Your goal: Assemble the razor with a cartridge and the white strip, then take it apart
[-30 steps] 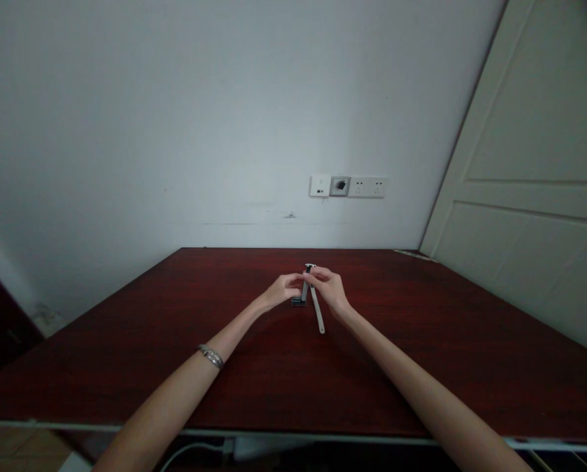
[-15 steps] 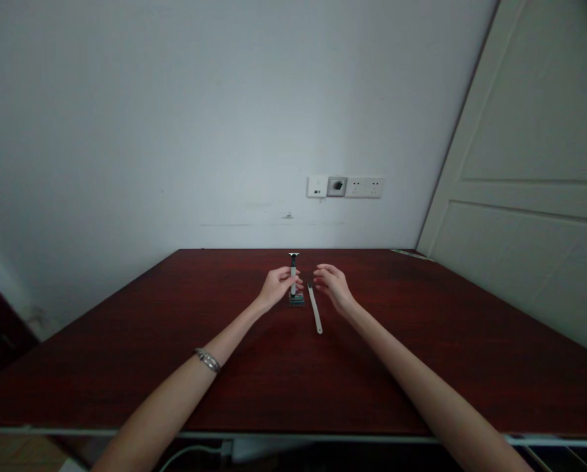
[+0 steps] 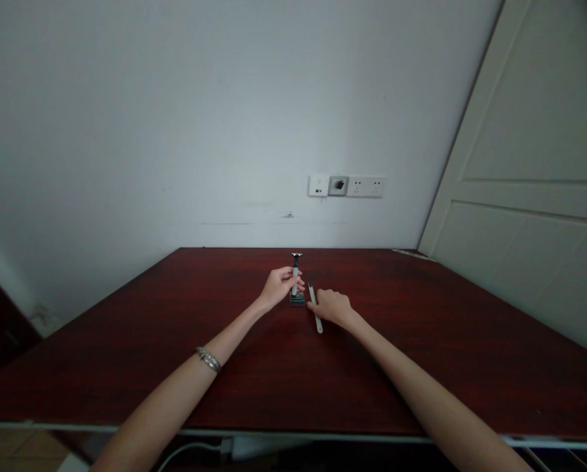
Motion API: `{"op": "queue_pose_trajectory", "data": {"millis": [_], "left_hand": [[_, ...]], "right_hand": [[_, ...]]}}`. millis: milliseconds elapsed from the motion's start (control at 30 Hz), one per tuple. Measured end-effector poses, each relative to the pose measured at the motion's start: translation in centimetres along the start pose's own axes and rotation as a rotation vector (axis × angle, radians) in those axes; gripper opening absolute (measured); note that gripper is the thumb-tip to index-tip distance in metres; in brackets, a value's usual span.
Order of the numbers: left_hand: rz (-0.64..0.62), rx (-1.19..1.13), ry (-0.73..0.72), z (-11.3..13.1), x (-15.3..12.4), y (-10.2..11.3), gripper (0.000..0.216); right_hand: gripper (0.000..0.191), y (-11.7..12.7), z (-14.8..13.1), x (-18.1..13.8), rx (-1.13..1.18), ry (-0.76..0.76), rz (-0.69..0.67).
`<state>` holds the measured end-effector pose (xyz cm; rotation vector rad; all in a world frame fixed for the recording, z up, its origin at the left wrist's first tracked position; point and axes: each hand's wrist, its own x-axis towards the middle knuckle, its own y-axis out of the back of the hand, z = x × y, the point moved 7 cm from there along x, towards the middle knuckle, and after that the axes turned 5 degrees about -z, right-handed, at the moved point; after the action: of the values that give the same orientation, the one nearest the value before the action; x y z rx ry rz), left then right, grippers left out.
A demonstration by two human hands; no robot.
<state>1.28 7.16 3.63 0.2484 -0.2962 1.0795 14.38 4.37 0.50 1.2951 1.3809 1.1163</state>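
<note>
Stick [image 3: 318,320] lies on the red table [image 3: 293,380], pointing away from you. It looks hard, thin and light, and its smooth skin might slip. Your right hand [image 3: 331,306] is at it, thumb over it and the other fingers curled up beside it. I cannot tell if they pinch it. Its middle looks like a good place to hold. A small dark case [image 3: 297,302] sits left of the stick, under the razor [image 3: 295,278] as you see it. It may be thin plastic, so be soft with it. Your left hand [image 3: 277,288] pinches the razor by its pale grip, top end up, near upright. It should be light and stiff. Hold it by the grip; the top [image 3: 297,255] may be sharp. No name or word can be read on these; they are too small and dim. Far back, on the wall [image 3: 224,131], the sockets [image 3: 366,186] show no letters you can read.
</note>
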Motion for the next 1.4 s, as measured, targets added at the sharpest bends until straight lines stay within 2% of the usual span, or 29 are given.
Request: {"op": "queue_pose_trajectory", "data": {"millis": [300, 433, 533, 733, 833, 1067, 1233, 1400], "left_hand": [[0.0, 0.025, -0.006, -0.2, 0.0, 0.3, 0.023], [0.025, 0.062, -0.035, -0.1, 0.1, 0.7, 0.024], [0.045, 0.108, -0.058, -0.2, 0.3, 1.2, 0.023], [0.062, 0.21, -0.094, -0.7, 0.5, 2.1, 0.018], [0.093, 0.281, -0.144, -0.3, 0.3, 2.3, 0.018], [0.106, 0.467, -0.221, 1.5, -0.1, 1.8, 0.015], [0.069, 0.546, -0.276, 2.7, -0.1, 1.1, 0.012], [0.072, 0.565, -0.261, 2.6, -0.2, 1.1, 0.011]], "right_hand": [[0.034, -0.3, 0.2, 0.1, -0.037, 0.01, 0.018], [0.034, 1.2, 1.6, 0.5, -0.018, -0.035, 0.046], [0.034, 3.5, 2.4, 0.6, 0.012, 0.026, 0.159], [0.037, 8.2, 2.0, -1.5, 0.225, 0.358, 0.533], [0.042, 9.5, 1.8, -2.8, 0.304, 0.376, 0.667], [0.037, 10.5, -0.3, -3.8, 0.198, 0.425, 0.639], [0.037, 11.3, -0.3, -3.2, 0.343, 0.421, 0.605], [0.039, 11.0, -0.2, -2.6, 0.427, 0.48, 0.532]]}}
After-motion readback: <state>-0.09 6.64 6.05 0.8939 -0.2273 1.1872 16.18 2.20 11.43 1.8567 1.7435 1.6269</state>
